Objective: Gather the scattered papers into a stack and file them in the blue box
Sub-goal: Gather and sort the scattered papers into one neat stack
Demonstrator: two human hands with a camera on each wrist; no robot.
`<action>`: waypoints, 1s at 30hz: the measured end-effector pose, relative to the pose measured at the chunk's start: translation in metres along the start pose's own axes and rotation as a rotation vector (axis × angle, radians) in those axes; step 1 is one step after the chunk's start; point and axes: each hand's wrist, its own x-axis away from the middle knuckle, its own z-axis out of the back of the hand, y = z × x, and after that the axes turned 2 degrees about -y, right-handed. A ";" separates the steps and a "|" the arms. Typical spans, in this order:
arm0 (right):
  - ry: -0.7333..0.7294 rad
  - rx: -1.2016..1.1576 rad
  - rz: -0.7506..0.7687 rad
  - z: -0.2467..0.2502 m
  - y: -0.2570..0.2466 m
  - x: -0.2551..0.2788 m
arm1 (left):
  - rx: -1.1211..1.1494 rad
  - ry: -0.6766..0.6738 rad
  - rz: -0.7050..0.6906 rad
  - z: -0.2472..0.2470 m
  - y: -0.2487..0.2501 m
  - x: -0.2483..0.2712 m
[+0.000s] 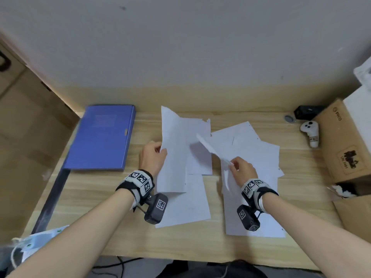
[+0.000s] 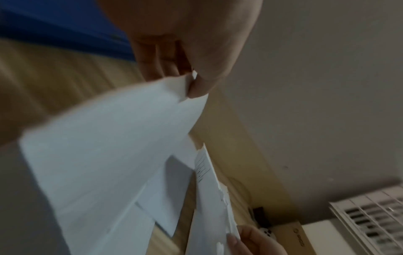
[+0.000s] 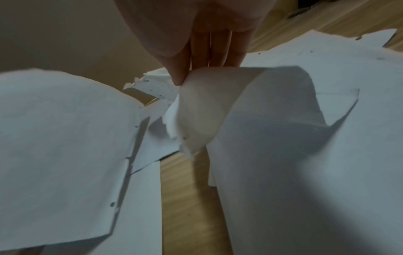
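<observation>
Papers (image 1: 247, 145) scattered over the middle and right of the desk (image 1: 124, 233), some overlapping, a few with torn, ragged edges and punch holes along one side. Thin, limp white sheets, prone to curl and slide on the smooth pale wood grain. Left hand (image 1: 153, 157) with fingers (image 2: 161, 63) and thumb pinching the edge of a lifted sheet (image 1: 172, 149); right hand (image 1: 244, 169) likewise pinching a curled sheet (image 3: 200, 110) by its edge (bent into an arch, seen from the right wrist). Blue box (image 1: 102, 137) flat and closed toward the far left corner of the desk, rigid, with a small clasp on its right side.

Best done, probably, by laying one held sheet onto the other, then sweeping up the rest from the right side. Worth squaring the edges against the desk before filing. Gentle grip advised near torn edges, likely to rip further.
</observation>
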 end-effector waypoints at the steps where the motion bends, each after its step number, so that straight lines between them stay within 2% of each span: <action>1: 0.020 -0.008 -0.018 0.003 -0.004 0.000 | -0.040 0.011 -0.064 0.008 0.006 -0.004; 4: 0.060 -0.014 -0.076 0.009 -0.016 0.004 | -0.201 -0.004 -0.251 0.021 0.027 -0.004; 6: 0.082 -0.005 -0.092 0.014 -0.024 0.007 | -0.298 -0.046 -0.324 0.020 0.036 0.001; 10: 0.120 0.028 -0.098 0.022 -0.028 0.010 | -0.561 -0.239 -0.396 -0.012 0.031 0.017; 13: 0.191 -0.002 -0.081 0.028 -0.030 0.012 | -0.630 -0.402 -0.388 -0.047 0.015 0.026; 16: 0.259 -0.104 -0.072 0.041 -0.033 0.013 | -0.607 -0.536 -0.314 -0.075 0.000 0.031; 19: 0.241 -0.260 -0.058 0.050 -0.036 0.013 | -0.602 -0.709 -0.225 -0.095 -0.017 0.032; 21: 0.244 -0.338 -0.050 0.052 -0.038 0.012 | -0.554 -0.773 -0.155 -0.097 -0.029 0.031; 24: 0.252 -0.367 -0.041 0.044 -0.049 0.011 | -0.402 -0.748 -0.067 -0.085 -0.048 0.027; 27: 0.229 -0.368 -0.058 0.020 -0.058 0.008 | -0.385 -0.604 -0.031 -0.063 -0.068 0.015; 30: 0.144 -0.371 -0.126 -0.015 -0.061 0.000 | -0.404 -0.478 0.018 -0.043 -0.088 0.003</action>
